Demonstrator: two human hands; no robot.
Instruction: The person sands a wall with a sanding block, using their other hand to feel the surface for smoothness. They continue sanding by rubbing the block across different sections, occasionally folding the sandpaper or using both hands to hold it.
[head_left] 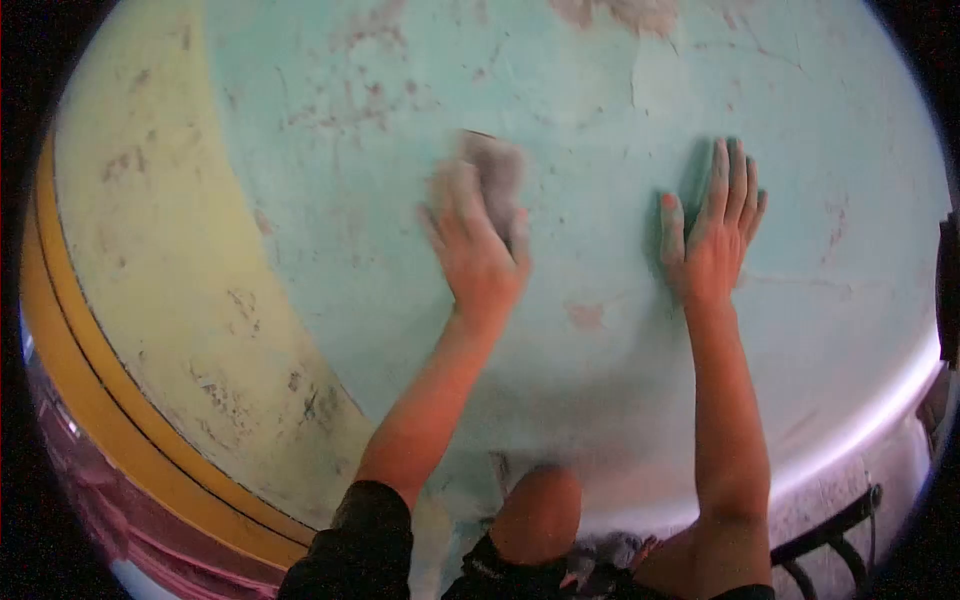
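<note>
A green wall point(600, 260) with scuffs and bare reddish patches fills most of the view. Against it, my left hand point(475, 225) presses a folded grey-brown piece of sandpaper point(497, 175). Fingers and sheet are smeared by motion, and part of the sheet lies hidden under the fingers. Farther right, my right hand point(722, 225) rests flat on the wall, its thumb spread and the fingers stretched upward, holding nothing. Pale dust coats the fingers of both hands.
A yellow painted band point(180, 250) curves down the left side, bordered by an orange strip point(130, 430). Dark red folded material point(130, 530) lies at lower left. A black metal bar frame point(835, 530) stands at lower right. My bent knee point(540, 510) is close to the wall.
</note>
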